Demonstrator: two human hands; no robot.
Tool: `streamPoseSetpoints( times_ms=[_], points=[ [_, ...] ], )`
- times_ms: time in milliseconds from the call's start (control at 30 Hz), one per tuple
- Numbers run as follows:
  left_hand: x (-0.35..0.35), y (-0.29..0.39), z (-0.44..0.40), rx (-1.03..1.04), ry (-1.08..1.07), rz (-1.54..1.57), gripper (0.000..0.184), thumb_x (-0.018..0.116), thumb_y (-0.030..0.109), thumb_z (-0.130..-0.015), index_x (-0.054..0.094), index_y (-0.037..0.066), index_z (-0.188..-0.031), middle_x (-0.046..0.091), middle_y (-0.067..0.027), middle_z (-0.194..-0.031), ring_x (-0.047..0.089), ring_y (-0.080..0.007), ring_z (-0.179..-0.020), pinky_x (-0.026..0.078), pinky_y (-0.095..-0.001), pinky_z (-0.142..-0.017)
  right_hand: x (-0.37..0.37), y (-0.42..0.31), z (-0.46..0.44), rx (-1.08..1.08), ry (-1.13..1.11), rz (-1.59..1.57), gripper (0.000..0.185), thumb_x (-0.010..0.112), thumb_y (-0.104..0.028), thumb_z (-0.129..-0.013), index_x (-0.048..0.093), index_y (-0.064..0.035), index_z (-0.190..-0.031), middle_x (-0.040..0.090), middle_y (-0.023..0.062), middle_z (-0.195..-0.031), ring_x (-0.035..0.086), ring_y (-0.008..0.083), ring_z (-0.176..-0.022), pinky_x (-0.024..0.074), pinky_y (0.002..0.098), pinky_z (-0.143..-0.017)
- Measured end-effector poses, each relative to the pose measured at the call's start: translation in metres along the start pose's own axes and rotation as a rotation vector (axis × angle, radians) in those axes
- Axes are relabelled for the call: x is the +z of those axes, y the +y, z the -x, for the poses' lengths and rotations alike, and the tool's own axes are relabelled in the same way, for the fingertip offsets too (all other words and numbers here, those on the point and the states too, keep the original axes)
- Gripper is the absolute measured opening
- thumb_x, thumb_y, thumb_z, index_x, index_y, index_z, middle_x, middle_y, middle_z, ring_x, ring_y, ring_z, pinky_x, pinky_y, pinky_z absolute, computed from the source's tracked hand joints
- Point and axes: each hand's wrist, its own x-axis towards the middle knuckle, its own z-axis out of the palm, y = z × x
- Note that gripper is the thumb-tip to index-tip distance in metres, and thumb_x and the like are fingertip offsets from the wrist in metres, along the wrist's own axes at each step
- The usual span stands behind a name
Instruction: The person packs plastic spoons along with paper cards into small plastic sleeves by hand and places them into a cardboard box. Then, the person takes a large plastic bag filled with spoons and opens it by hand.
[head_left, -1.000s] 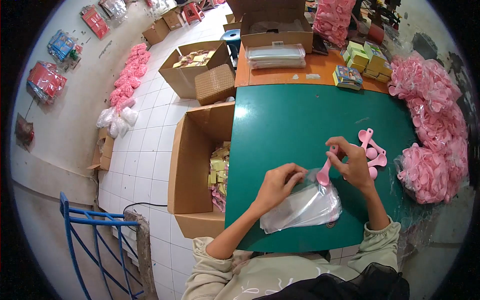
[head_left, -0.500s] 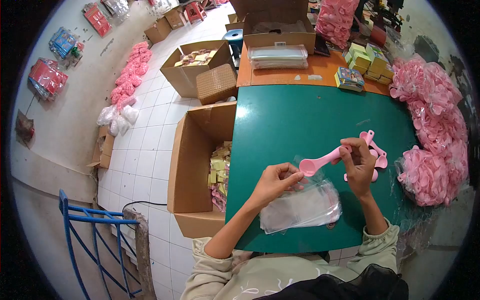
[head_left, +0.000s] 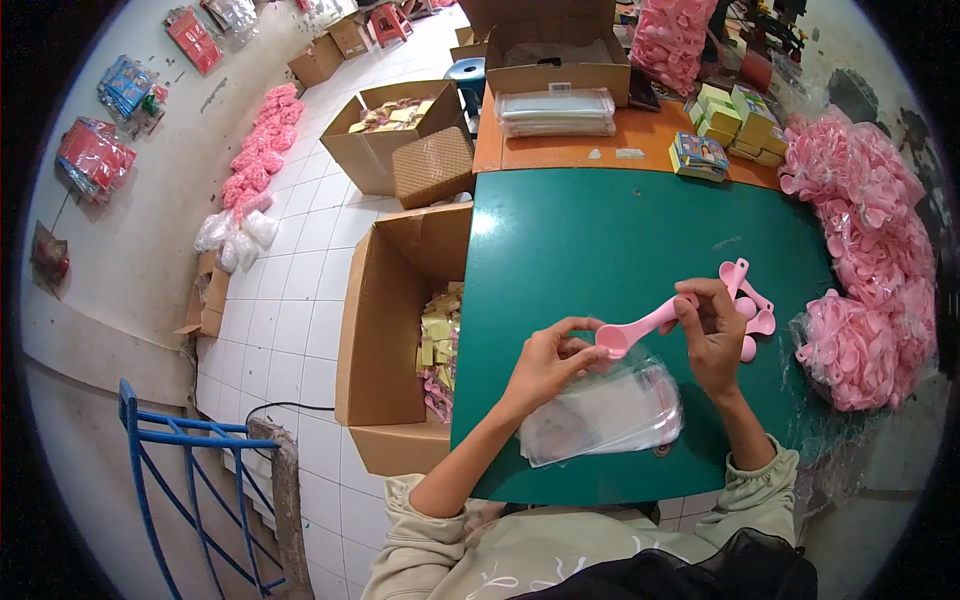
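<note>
My right hand point(head_left: 712, 330) pinches a pink plastic measuring spoon point(head_left: 640, 331) by its handle end, with the bowl pointing left. At the bowl, my left hand point(head_left: 560, 362) has thumb and fingers closed on what looks like the thin edge of a clear plastic bag; the film is hard to make out. Below both hands lies a stack of clear plastic bags point(head_left: 600, 415) on the green table point(head_left: 580, 240). Several loose pink spoons point(head_left: 762, 322) rest just beyond my right hand, which partly hides them.
Bulging bags of pink spoons point(head_left: 865, 350) line the table's right edge. Small yellow boxes point(head_left: 700, 157) and packs of clear bags point(head_left: 556, 113) sit at the back. An open carton point(head_left: 385, 320) with yellow and pink pieces stands left, near a blue railing point(head_left: 190, 440).
The spoon's bowl has come slightly down and right, beside my left fingertips. My left fingers have shifted a little, and the film above them shows less. My right hand has barely moved.
</note>
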Motion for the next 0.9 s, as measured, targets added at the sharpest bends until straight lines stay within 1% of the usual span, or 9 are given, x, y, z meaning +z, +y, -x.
streamPoseSetpoints(
  times_ms=[267, 367, 467, 567, 667, 700, 800, 833, 900],
  points=[
    [0.0, -0.004, 0.0, 0.071, -0.134, -0.007, 0.036, 0.063, 0.015, -0.087, 0.056, 0.002, -0.119, 0.068, -0.0079, -0.089, 0.061, -0.0082, -0.084, 0.048, -0.0228, -0.071, 0.009, -0.002, 0.003, 0.182, -0.097, -0.057, 0.018, 0.059, -0.001, -0.086, 0.05, 0.0021, -0.102, 0.058, 0.0066, -0.076, 0.061, 0.0116, -0.063, 0.0514, 0.0231, -0.056],
    [0.002, 0.003, 0.003, 0.056, -0.163, 0.065, 0.034, 0.054, 0.017, -0.093, 0.054, -0.001, -0.121, 0.065, -0.0076, -0.097, 0.059, -0.0107, -0.091, 0.049, -0.0267, -0.078, 0.009, -0.004, 0.004, 0.259, -0.143, -0.087, 0.022, 0.06, -0.002, -0.086, 0.045, 0.0006, -0.101, 0.059, 0.0084, -0.076, 0.061, 0.0119, -0.062, 0.0504, 0.0227, -0.054],
    [0.0, -0.003, 0.002, 0.07, -0.081, 0.049, 0.034, 0.047, 0.028, -0.096, 0.061, 0.0, -0.109, 0.066, -0.0066, -0.091, 0.059, -0.0087, -0.085, 0.047, -0.0243, -0.076, 0.009, -0.004, 0.003, 0.153, -0.109, -0.051, 0.023, 0.061, -0.002, -0.085, 0.042, -0.0009, -0.099, 0.06, 0.0105, -0.078, 0.061, 0.0113, -0.063, 0.0491, 0.0218, -0.053],
    [-0.012, 0.012, 0.003, -0.014, -0.21, -0.141, 0.04, 0.041, 0.033, -0.098, 0.063, -0.001, -0.104, 0.066, -0.0061, -0.087, 0.06, -0.0101, -0.081, 0.047, -0.0247, -0.075, 0.008, -0.006, -0.009, 0.023, -0.048, -0.007, 0.024, 0.063, -0.013, -0.087, 0.046, -0.0006, -0.1, 0.061, 0.0104, -0.082, 0.062, 0.0117, -0.067, 0.0501, 0.0236, -0.057],
    [-0.005, 0.028, 0.001, 0.054, -0.158, 0.157, 0.039, 0.042, 0.03, -0.098, 0.063, -0.002, -0.099, 0.065, -0.0049, -0.085, 0.059, -0.0096, -0.078, 0.047, -0.0238, -0.073, 0.01, -0.018, -0.023, -0.112, -0.19, 0.107, 0.031, 0.061, -0.028, -0.089, 0.052, -0.0004, -0.099, 0.062, 0.0088, -0.086, 0.063, 0.0148, -0.076, 0.0512, 0.0276, -0.067],
    [-0.011, 0.028, -0.002, 0.121, -0.142, 0.098, 0.04, 0.041, 0.029, -0.099, 0.063, -0.004, -0.098, 0.065, -0.0058, -0.084, 0.059, -0.009, -0.075, 0.048, -0.0236, -0.07, 0.009, -0.026, -0.029, -0.101, -0.34, 0.155, 0.046, 0.051, -0.046, -0.09, 0.059, -0.0026, -0.1, 0.061, 0.0094, -0.099, 0.061, 0.0198, -0.091, 0.0492, 0.0336, -0.079],
    [-0.015, 0.034, -0.001, 0.106, 0.027, 0.25, 0.042, 0.042, 0.032, -0.098, 0.061, -0.006, -0.1, 0.066, -0.0108, -0.088, 0.062, -0.013, -0.076, 0.05, -0.0247, -0.068, 0.023, -0.027, -0.044, -0.293, -0.6, 0.237, 0.056, 0.04, -0.057, -0.09, 0.062, -0.0065, -0.102, 0.057, 0.012, -0.113, 0.056, 0.0229, -0.102, 0.046, 0.0354, -0.084],
    [-0.022, 0.031, -0.003, 0.146, 0.012, 0.176, 0.041, 0.043, 0.03, -0.098, 0.061, -0.006, -0.101, 0.066, -0.0119, -0.089, 0.062, -0.0136, -0.076, 0.051, -0.0238, -0.069, 0.02, -0.02, -0.052, -0.238, -0.712, 0.218, 0.063, 0.033, -0.063, -0.089, 0.066, -0.0098, -0.102, 0.052, 0.0144, -0.121, 0.053, 0.0258, -0.106, 0.0444, 0.037, -0.087],
    [-0.02, 0.036, 0.002, 0.16, 0.072, 0.285, 0.039, 0.043, 0.029, -0.098, 0.061, -0.006, -0.102, 0.066, -0.0123, -0.09, 0.063, -0.0142, -0.078, 0.051, -0.024, -0.071, 0.008, -0.005, -0.093, -0.239, -0.777, 0.086, 0.062, 0.033, -0.058, -0.092, 0.067, -0.0071, -0.1, 0.051, 0.0147, -0.123, 0.053, 0.0276, -0.106, 0.0442, 0.0372, -0.088]
  ],
)
